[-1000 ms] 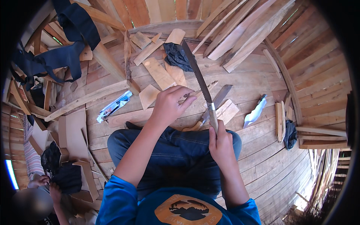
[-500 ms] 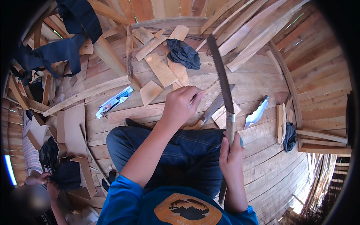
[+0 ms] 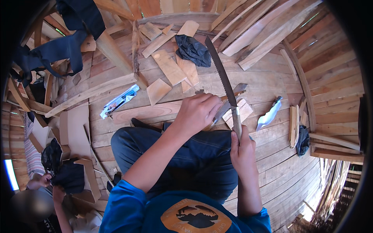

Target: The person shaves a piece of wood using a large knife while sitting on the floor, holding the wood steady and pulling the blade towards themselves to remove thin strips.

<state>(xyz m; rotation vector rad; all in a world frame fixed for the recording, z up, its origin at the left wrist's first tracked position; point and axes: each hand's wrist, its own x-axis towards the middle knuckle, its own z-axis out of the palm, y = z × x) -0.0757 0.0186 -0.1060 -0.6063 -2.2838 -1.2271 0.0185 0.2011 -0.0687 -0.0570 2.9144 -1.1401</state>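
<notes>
My right hand [image 3: 243, 149] is closed round the wooden handle of a handsaw [image 3: 222, 72]. Its dark toothed blade points up and away, with the teeth on the left. Beside the blade's lower end, my left hand [image 3: 197, 112] pinches a thin brown rod [image 3: 234, 94], which reaches toward the teeth. I cannot tell whether the rod touches them or what tool it is. Below the saw a large knife [image 3: 223, 110] with a grey blade and wooden handle lies on the floor, partly hidden by my left hand. A pale wood piece [image 3: 241, 111] lies next to it.
Wood offcuts [image 3: 169, 66] and a black plastic bag [image 3: 193, 50] lie ahead on the plank floor. Blue-white packaging [image 3: 119, 101] is at left, a white wrapper [image 3: 269, 113] at right. Another person's hands [image 3: 52, 186] are by a cardboard box [image 3: 88, 180] at lower left. Boards [image 3: 268, 37] lean at far right.
The saw has tilted further left and its handle has come up and away from me. My left hand has moved right and slightly nearer, closer to the blade's base, with the rod.
</notes>
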